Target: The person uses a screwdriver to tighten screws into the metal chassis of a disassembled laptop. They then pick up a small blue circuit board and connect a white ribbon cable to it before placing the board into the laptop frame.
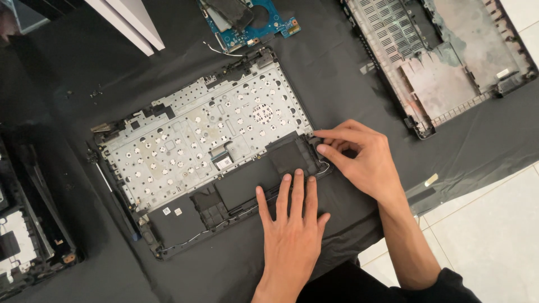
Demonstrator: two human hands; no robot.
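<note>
Item: laptop keyboard shell [202, 140], underside up, on black-clothed tabletop [337, 78].
Left hand [292, 230]: flat, grip released, fingers spread, pressing shell's near edge.
Right hand [359, 157]: grip pinched on thin wire [321, 166] at shell's right corner.
Handling: best kept steady under the flat palm; wire eased gently, not yanked.
Nearby: blue circuit board [252, 25]; laptop base cover [443, 56].

1. Laptop palmrest [202, 146]: silvery-grey metal plate dotted with round holes, black frame.
2. Above it, circuit board [252, 25]: blue.
3. Right of it, bottom case [443, 62]: grey, black-rimmed.
4. Beneath it, cloth [331, 67]: black.
</note>
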